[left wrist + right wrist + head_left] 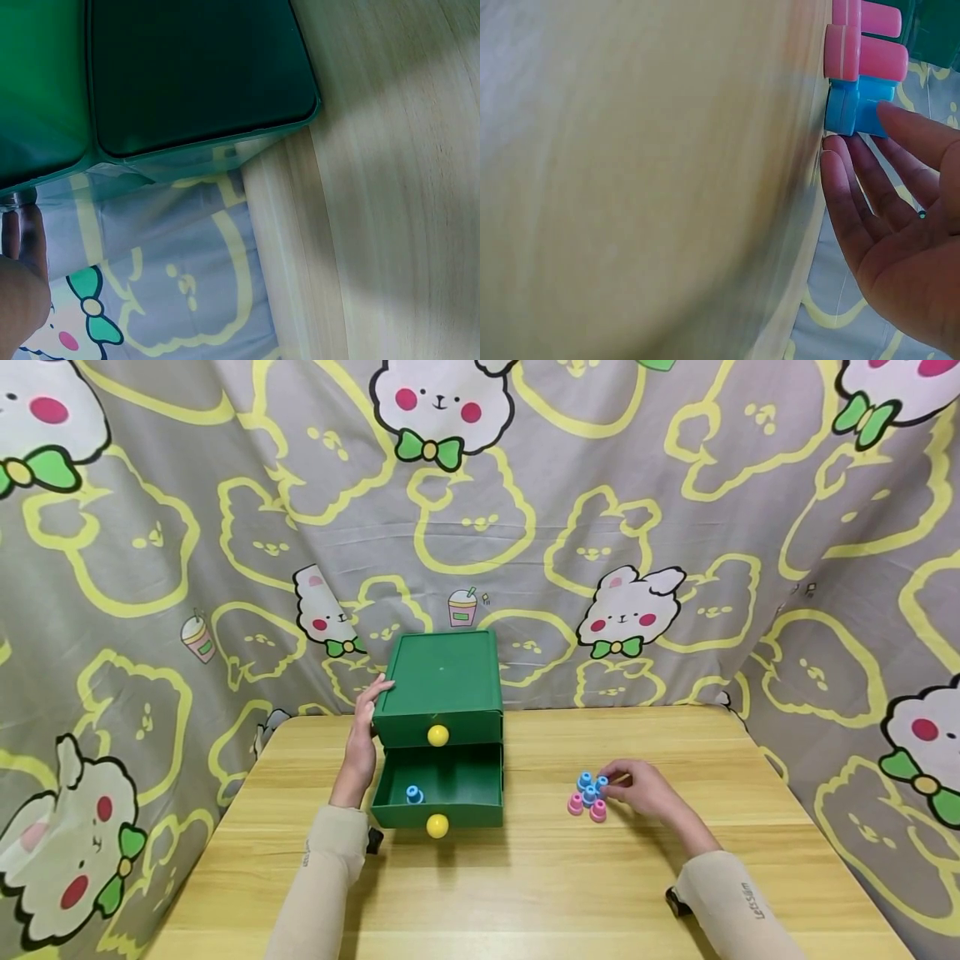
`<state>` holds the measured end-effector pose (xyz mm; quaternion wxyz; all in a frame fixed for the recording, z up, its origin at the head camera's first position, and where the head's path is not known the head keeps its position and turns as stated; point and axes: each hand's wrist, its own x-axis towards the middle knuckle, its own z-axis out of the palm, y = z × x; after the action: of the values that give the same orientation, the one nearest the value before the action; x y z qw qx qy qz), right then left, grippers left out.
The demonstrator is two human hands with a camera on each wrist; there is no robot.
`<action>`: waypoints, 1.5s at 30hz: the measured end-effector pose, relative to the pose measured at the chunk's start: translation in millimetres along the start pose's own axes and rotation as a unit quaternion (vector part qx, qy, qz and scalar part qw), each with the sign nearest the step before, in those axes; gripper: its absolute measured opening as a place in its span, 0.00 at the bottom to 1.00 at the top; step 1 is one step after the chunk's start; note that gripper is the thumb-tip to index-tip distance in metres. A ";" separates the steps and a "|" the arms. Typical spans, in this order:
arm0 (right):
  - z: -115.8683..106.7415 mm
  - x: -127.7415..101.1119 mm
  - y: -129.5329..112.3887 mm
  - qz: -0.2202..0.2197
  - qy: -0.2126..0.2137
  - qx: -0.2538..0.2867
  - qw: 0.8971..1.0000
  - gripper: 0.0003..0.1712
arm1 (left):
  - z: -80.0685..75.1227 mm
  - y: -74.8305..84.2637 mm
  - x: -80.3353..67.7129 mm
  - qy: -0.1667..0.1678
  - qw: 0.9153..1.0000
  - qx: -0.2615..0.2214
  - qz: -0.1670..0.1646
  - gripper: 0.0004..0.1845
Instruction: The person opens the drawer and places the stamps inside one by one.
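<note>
On the left stands a green two-drawer cabinet (442, 672) with yellow round knobs; its lower drawer (480, 816) is pulled out and holds one small blue stepped peg (414, 794). My left hand (362, 752) rests along the cabinet's left side, fingertips at the top edge. In the left wrist view its fingers (31, 240) lie straight against the wall. My right hand (637, 787) pinches a blue peg (602, 782) between thumb and fingertips at the right of a small cluster. In that cluster are further blue pegs (585, 779) and two pink pegs (597, 811).
The cabinet and pegs stand on a light wooden table (540, 893). Behind it and at both sides hangs a grey curtain (480, 543) with yellow outlines and white cartoon figures. The upper drawer (405, 729) sits closed above the pulled-out one.
</note>
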<state>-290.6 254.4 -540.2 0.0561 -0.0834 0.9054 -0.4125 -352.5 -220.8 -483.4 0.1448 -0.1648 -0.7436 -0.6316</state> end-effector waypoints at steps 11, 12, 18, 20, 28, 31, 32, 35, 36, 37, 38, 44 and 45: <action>-3.6 -1.8 -2.3 0.009 0.012 0.026 1.000 0.13 | 0.2 1.2 -0.2 -0.002 1.000 0.004 0.002 0.29; -4.1 -2.2 -3.1 0.009 0.013 0.029 0.999 0.13 | 0.0 1.0 -0.2 -0.002 1.000 0.004 0.002 0.29; -8.8 -4.2 -11.1 0.003 0.035 0.025 0.999 0.14 | 0.0 1.3 -0.4 -0.002 1.000 0.004 0.001 0.29; -10.7 -4.4 -14.3 -0.002 0.049 0.015 0.999 0.13 | 0.1 1.6 -0.6 -0.002 1.000 0.004 0.001 0.29; -16.6 -6.3 -33.0 -0.046 0.086 0.022 0.995 0.12 | -0.1 1.4 -1.3 -0.002 1.000 0.005 0.003 0.29; -16.8 -7.6 -42.5 -0.054 0.092 0.025 0.994 0.12 | 0.0 1.4 -1.2 -0.001 1.000 0.005 0.001 0.29; -16.4 -7.9 -45.7 -0.055 0.093 0.025 0.994 0.13 | 0.0 1.3 -1.2 -0.002 1.000 0.005 0.001 0.30; -14.7 -9.0 -55.6 -0.060 0.094 0.024 0.993 0.13 | 0.4 3.1 -1.3 0.000 1.000 0.007 -0.003 0.29; -13.7 -9.3 -58.8 -0.061 0.095 0.025 0.993 0.12 | 0.6 4.2 -1.4 0.000 1.000 0.008 -0.004 0.29; -12.8 -9.7 -61.9 -0.064 0.095 0.025 0.993 0.12 | 0.9 5.5 -1.6 0.000 1.000 0.009 -0.005 0.29; -11.8 -10.0 -65.0 -0.068 0.096 0.025 0.993 0.12 | 1.2 6.9 -1.7 0.000 1.000 0.009 -0.006 0.29; -4.3 -11.9 -82.0 -0.091 0.091 0.030 0.991 0.12 | 1.8 12.7 -1.6 -0.004 1.000 0.007 -0.010 0.28; -3.2 -12.3 -85.1 -0.094 0.088 0.033 0.991 0.12 | 1.7 12.3 -1.5 -0.005 1.000 0.008 -0.010 0.28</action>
<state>-270.2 204.2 -473.3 -0.0600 -0.1291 0.8808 -0.4516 -345.9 -217.5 -473.3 0.1358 -0.1589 -0.7510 -0.6263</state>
